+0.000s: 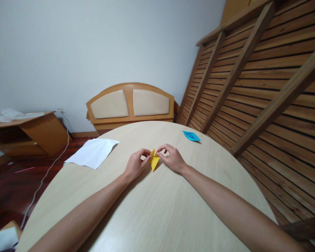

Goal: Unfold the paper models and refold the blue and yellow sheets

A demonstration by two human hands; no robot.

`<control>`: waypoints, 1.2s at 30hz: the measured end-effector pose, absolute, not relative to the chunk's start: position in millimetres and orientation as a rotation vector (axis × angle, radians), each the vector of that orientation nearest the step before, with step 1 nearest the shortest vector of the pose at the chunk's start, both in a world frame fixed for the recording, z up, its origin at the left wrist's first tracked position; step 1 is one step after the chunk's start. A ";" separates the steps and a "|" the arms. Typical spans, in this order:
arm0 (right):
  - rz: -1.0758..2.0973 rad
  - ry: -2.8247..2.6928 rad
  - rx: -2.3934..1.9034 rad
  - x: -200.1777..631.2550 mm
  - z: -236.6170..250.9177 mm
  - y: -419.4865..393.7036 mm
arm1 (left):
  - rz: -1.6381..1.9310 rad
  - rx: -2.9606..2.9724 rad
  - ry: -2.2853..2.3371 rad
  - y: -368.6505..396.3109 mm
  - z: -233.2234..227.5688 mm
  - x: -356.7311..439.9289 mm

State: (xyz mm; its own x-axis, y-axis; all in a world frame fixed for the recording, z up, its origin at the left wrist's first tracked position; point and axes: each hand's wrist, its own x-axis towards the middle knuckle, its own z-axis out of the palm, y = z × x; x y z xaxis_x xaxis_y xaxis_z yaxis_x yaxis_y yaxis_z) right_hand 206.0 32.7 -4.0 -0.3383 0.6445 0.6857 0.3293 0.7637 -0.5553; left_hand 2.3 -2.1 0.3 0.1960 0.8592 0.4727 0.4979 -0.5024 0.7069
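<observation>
A small yellow folded paper (154,161) lies on the round light-wood table (157,210), its point aimed towards me. My left hand (135,165) pinches its left edge with thumb and fingertips. My right hand (171,157) pinches the upper right edge the same way. Both forearms stretch across the table from the near edge.
A blue folded paper (191,135) lies at the table's far right. A white sheet (92,152) hangs over the far left edge. Behind stand a padded headboard (130,104), a slatted wooden frame (265,80) on the right, and a low cabinet (26,133) with a cable (46,175).
</observation>
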 end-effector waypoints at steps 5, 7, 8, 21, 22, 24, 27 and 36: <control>0.371 -1.963 -0.707 204.8 -4.2 32.6 | 1.224 2.085 1.259 -0.9 0.1 2.5; 0.350 -1.961 -0.684 204.0 -3.7 32.5 | 1.223 2.096 1.257 0.0 -0.6 2.2; 0.338 -1.957 -0.670 203.7 -3.5 32.5 | 1.222 2.105 1.256 0.4 -1.0 2.0; 0.235 -1.962 -0.559 202.3 0.6 29.7 | 1.193 2.117 1.210 0.2 -3.8 1.4; 0.228 -1.976 -0.543 202.3 1.5 29.1 | 1.190 2.118 1.208 0.6 -4.2 1.2; 0.218 -2.004 -0.507 202.5 2.9 28.2 | 1.188 2.123 1.208 1.5 -5.4 0.8; 0.224 -2.020 -0.478 202.8 4.1 27.2 | 1.187 2.132 1.216 2.7 -7.1 0.4; 0.223 -2.015 -0.475 201.0 3.5 24.9 | 1.177 2.184 1.200 3.2 -9.6 0.9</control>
